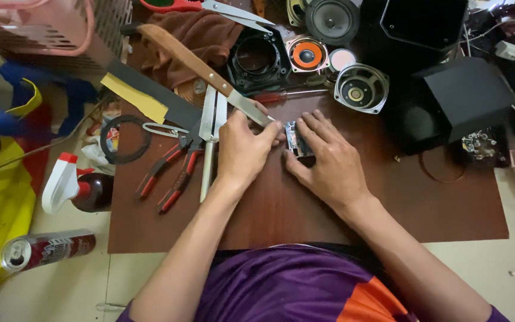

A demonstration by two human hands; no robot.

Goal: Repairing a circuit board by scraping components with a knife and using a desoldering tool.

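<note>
The left hand (242, 149) holds a knife (210, 71) tight. The right hand (329, 161) presses flat, fingers apart, on a small board (296, 140) on the counter (305, 209).

Red-handled pliers (165, 173), spray bottle (75, 188), drink can (46, 248)

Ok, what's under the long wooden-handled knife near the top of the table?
The knife crosses a brown cloth and a flat metal saw blade. Its tip goes under the left hand, beside the small circuit board, so the tip is hidden.
</note>
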